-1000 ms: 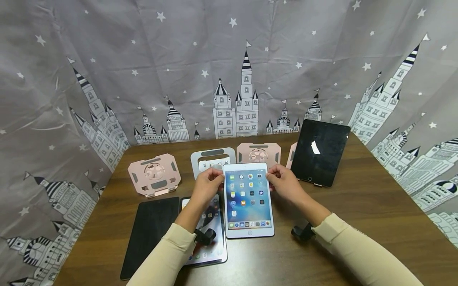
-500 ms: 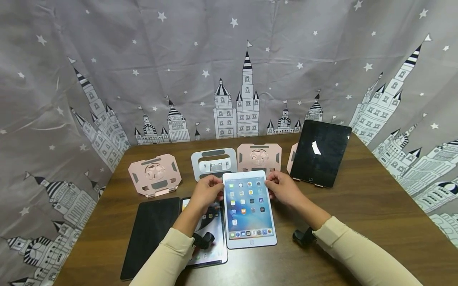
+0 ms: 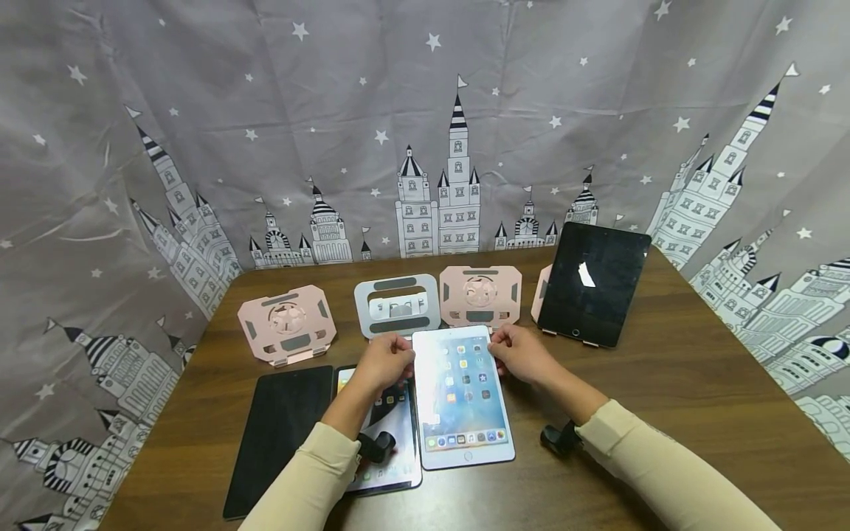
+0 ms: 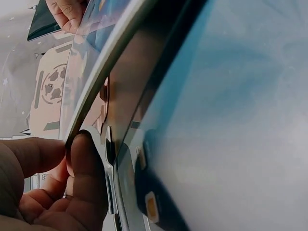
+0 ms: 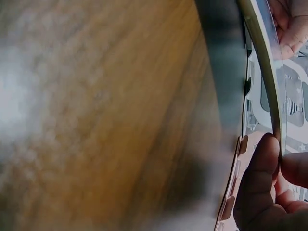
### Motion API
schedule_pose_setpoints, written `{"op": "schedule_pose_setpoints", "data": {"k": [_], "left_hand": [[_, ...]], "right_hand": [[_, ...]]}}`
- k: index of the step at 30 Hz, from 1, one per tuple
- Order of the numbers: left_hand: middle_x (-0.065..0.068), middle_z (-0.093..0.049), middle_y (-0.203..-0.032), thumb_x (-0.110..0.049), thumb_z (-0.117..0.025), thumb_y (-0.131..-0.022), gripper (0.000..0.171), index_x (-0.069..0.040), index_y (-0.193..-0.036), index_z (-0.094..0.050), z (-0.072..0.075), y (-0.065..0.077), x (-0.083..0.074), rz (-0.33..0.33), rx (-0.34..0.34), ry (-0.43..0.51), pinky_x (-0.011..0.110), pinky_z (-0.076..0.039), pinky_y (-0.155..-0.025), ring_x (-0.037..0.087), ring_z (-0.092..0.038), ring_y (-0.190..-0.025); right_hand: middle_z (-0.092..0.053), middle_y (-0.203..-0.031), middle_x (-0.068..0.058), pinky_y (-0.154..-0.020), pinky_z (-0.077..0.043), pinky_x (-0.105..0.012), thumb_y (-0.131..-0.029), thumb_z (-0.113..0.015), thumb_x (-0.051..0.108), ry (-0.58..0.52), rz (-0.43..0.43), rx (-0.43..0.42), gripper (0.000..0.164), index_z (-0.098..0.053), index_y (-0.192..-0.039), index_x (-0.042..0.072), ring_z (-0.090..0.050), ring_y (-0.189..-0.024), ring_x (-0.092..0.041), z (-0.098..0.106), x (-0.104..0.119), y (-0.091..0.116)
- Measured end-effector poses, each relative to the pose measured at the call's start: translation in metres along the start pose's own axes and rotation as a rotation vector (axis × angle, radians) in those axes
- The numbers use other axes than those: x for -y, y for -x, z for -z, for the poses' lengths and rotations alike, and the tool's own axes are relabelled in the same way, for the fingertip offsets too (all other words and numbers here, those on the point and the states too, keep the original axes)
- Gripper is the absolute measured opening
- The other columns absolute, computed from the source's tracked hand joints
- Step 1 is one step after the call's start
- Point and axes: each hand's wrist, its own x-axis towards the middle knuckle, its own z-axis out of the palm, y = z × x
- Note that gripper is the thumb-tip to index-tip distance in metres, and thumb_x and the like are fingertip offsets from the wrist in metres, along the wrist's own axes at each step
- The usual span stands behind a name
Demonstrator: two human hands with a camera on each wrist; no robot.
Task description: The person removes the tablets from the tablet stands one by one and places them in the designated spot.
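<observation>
A white tablet [image 3: 465, 402] with a lit screen of app icons is held at the middle of the table. My left hand [image 3: 385, 361] pinches its left edge near the top. On the opposite edge, my right hand [image 3: 522, 355] pinches it in the same way. The left wrist view shows thumb and fingers of the left hand [image 4: 60, 180] gripping the thin rim. In the right wrist view, the tablet's edge [image 5: 268, 72] runs between the right hand's thumb and fingers, raised off the table. Behind it stand a grey tablet stand [image 3: 398, 326] and a pink tablet stand [image 3: 498, 317].
Left of the held tablet lie a lit tablet [image 3: 398, 476], partly under my left arm, and a dark tablet [image 3: 285, 435]. Another pink stand [image 3: 312, 323] is at back left. A black tablet [image 3: 591, 295] leans on a stand at back right. A castle-print curtain [image 3: 425, 133] hangs behind.
Both hands have brought the white tablet down toward me, away from the stands. The grey and pink stands behind it now show more. The other tablets have stayed put.
</observation>
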Motion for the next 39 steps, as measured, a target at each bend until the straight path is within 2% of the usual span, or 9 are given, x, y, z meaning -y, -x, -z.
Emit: {"op": "schedule_pose_setpoints", "data": {"k": [6,19,25,35,39], "left_hand": [[0.012,-0.06,-0.078,-0.001,-0.056,-0.094,0.005,0.0,-0.092,-0.06,-0.002,-0.001,0.002,0.04,-0.005,-0.059,0.031,-0.055,-0.06,0.02,-0.059,-0.065],[0.01,-0.061,-0.073,0.0,-0.06,-0.092,0.009,0.0,-0.083,-0.061,-0.003,-0.004,0.003,0.04,-0.016,-0.145,0.027,-0.053,-0.055,0.018,-0.058,-0.06],[0.01,-0.062,-0.072,-0.002,-0.062,-0.093,0.015,-0.002,-0.078,-0.061,-0.004,-0.005,0.0,0.058,-0.014,-0.22,0.027,-0.053,-0.055,0.017,-0.06,-0.059],[0.004,-0.059,-0.06,-0.003,-0.064,-0.09,0.023,-0.007,-0.068,-0.059,-0.005,-0.001,-0.006,0.02,-0.029,-0.369,0.025,-0.048,-0.053,0.013,-0.056,-0.053],[0.003,-0.059,-0.058,-0.003,-0.064,-0.09,0.025,-0.008,-0.066,-0.059,-0.005,0.0,-0.008,0.017,-0.027,-0.396,0.024,-0.048,-0.053,0.012,-0.056,-0.052]], "right_hand": [[-0.056,-0.079,-0.011,-0.056,-0.052,-0.027,-0.1,-0.054,0.004,0.046,0.002,0.051,0.007,-0.056,-0.099,-0.002,-0.056,-0.062,-0.018,0.0,-0.004,-0.003],[-0.055,-0.08,-0.011,-0.057,-0.052,-0.029,-0.098,-0.055,0.002,0.109,0.021,0.099,0.006,-0.055,-0.093,-0.001,-0.056,-0.064,-0.018,-0.001,-0.007,-0.008],[-0.056,-0.077,-0.009,-0.055,-0.05,-0.028,-0.097,-0.056,0.003,0.16,0.023,0.096,0.009,-0.055,-0.088,0.001,-0.056,-0.062,-0.018,-0.003,-0.004,-0.009],[-0.056,-0.077,-0.01,-0.053,-0.048,-0.026,-0.096,-0.057,0.003,0.2,0.021,0.085,0.012,-0.055,-0.085,0.002,-0.056,-0.062,-0.018,-0.004,-0.002,-0.008],[-0.055,-0.075,-0.01,-0.052,-0.048,-0.025,-0.095,-0.057,0.002,0.199,0.037,0.092,0.014,-0.054,-0.082,0.002,-0.056,-0.06,-0.017,-0.004,-0.001,-0.004]]}}
